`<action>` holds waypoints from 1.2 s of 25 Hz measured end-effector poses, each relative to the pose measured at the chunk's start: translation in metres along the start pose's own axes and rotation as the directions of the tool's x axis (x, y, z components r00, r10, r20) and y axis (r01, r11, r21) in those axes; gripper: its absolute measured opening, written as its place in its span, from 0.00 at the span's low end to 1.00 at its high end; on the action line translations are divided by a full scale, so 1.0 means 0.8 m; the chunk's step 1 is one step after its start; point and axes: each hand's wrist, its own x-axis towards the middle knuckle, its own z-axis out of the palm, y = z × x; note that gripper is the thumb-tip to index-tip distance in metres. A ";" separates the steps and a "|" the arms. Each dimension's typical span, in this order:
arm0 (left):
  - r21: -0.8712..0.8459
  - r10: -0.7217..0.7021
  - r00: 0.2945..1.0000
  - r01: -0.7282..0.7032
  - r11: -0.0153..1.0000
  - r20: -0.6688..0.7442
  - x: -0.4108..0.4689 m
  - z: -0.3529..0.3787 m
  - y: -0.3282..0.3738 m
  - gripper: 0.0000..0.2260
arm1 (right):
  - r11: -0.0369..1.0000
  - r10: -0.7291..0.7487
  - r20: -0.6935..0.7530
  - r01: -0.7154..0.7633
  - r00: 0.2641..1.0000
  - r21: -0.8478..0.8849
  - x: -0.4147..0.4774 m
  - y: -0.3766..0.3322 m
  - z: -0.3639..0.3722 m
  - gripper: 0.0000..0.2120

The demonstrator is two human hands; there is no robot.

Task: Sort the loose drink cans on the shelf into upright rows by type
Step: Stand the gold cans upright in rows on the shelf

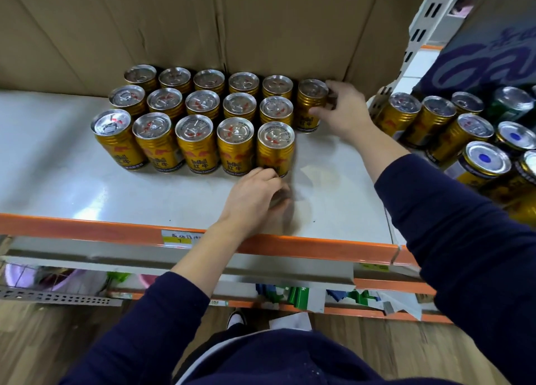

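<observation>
Three upright rows of gold cans (197,123) are stood before the cardboard sheet (261,22). Nearest it, the end can (311,106) is gripped by the right hand (343,110). Farthest from it, the front can (275,148) is touched low by the curled left hand (253,197), though whether it is gripped cannot be told. Neighbouring cans could be toppled by a hard shove.

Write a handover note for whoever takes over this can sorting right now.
Left hand: fingertips at the base of the front-right gold ribbed metal can. The hand is blurred, so grip is unclear.
Right hand: grips a sixth-column gold can standing near the brown cardboard backing.
Done: three upright rows of five gold cans on the grey metal shelf.
Left: the mixed cluster of gold, green and blue-dot-lidded cans in the bay to the right.
</observation>
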 end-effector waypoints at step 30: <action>0.137 -0.069 0.987 0.049 0.989 0.143 0.263 0.021 0.146 0.24 | 0.950 0.309 -0.034 -0.310 0.950 -0.036 -0.152 0.195 -0.200 0.29</action>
